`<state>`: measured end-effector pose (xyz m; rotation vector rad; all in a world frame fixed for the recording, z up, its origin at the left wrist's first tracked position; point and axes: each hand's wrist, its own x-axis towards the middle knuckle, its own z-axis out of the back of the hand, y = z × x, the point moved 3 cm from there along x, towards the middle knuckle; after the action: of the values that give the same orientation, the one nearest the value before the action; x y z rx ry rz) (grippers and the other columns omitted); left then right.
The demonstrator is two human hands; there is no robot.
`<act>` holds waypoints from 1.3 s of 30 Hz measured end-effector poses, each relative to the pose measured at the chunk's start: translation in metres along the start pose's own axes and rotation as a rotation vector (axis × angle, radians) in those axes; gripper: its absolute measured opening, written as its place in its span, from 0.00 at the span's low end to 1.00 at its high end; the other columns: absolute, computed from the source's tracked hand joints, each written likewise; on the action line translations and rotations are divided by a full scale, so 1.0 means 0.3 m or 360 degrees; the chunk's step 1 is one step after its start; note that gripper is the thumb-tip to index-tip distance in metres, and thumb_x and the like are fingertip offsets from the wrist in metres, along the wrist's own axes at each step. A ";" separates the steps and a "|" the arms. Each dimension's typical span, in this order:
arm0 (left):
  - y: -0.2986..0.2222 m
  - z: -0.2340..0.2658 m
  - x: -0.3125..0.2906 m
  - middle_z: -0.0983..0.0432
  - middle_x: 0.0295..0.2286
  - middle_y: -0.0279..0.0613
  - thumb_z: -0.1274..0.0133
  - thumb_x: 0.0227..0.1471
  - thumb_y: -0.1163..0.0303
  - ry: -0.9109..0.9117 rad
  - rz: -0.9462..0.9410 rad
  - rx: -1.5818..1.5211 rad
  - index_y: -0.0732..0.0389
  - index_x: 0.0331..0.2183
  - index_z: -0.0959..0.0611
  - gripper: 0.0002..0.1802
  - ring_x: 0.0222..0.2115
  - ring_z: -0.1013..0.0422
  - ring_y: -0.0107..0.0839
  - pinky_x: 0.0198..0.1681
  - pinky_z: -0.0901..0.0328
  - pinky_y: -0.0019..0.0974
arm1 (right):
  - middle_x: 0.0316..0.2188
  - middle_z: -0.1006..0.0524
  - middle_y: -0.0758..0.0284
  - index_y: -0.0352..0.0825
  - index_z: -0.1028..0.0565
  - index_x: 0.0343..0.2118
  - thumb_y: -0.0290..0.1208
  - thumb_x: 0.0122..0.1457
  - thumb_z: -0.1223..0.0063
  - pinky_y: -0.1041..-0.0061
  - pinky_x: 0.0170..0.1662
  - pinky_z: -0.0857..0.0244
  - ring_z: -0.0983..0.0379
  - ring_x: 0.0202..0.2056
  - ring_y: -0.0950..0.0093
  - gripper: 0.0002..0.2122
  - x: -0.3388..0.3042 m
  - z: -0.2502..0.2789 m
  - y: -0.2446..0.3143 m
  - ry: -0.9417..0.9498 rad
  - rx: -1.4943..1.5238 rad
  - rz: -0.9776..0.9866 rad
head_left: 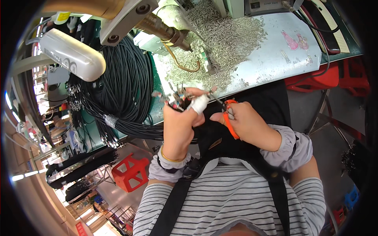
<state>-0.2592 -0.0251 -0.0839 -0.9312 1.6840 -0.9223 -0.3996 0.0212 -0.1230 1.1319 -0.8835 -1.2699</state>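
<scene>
Near the front edge of the worktable, my left hand (pixel 180 118) is closed around a bunch of black cables (pixel 151 131). Their stripped ends, with coloured wires (pixel 180 96), fan out above the fist. White tape (pixel 200 104) wraps one of its fingers. My right hand (pixel 250 122) grips a pair of scissors (pixel 229 125) with orange handles. The dark, narrow blades point up and left toward a wire end by my left fingertips. Blur hides whether the blades touch it.
Small metal pins (pixel 224 35) lie heaped on the white work surface (pixel 271 59) around a machine head (pixel 177 37). A large coil of black cable (pixel 122 82) lies left. A white lamp (pixel 75 55) hangs above it. Red stools (pixel 130 172) stand on the floor.
</scene>
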 end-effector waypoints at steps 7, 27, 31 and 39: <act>-0.016 0.013 0.183 0.42 0.14 0.28 0.52 0.47 0.76 0.0235 0.0235 -0.0507 0.63 0.32 0.28 0.06 0.10 0.51 0.16 0.12 0.55 0.22 | 0.11 0.34 0.70 0.30 0.33 0.22 0.30 0.54 0.52 0.82 0.15 0.45 0.38 0.11 0.84 0.09 0.101 0.062 0.037 -0.0309 0.0901 -0.0208; -0.040 0.028 0.213 0.39 0.16 0.31 0.52 0.47 0.77 0.0226 0.0124 -0.0282 0.66 0.30 0.29 0.05 0.10 0.51 0.15 0.12 0.55 0.21 | 0.12 0.37 0.74 0.30 0.34 0.30 0.30 0.54 0.53 0.84 0.13 0.46 0.42 0.10 0.86 0.08 0.269 0.095 0.037 -0.0265 0.0566 -0.0118; -0.044 0.023 0.212 0.39 0.16 0.32 0.52 0.47 0.78 0.0211 0.0150 -0.0270 0.66 0.30 0.29 0.05 0.09 0.51 0.15 0.12 0.54 0.21 | 0.12 0.37 0.74 0.30 0.34 0.30 0.29 0.54 0.53 0.85 0.14 0.46 0.43 0.10 0.86 0.08 0.269 0.089 0.032 -0.0291 0.0521 -0.0089; -0.031 0.001 0.133 0.36 0.17 0.33 0.52 0.48 0.75 0.0348 0.0292 -0.0602 0.66 0.29 0.27 0.05 0.12 0.44 0.18 0.15 0.49 0.23 | 0.14 0.36 0.74 0.31 0.34 0.29 0.29 0.53 0.50 0.86 0.16 0.47 0.42 0.13 0.86 0.07 0.216 0.110 0.055 -0.0232 0.0615 -0.0082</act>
<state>-0.2672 -0.0647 -0.0906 -0.9248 2.1419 -0.6092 -0.4186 -0.0486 -0.1047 1.3821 -1.2539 -1.2678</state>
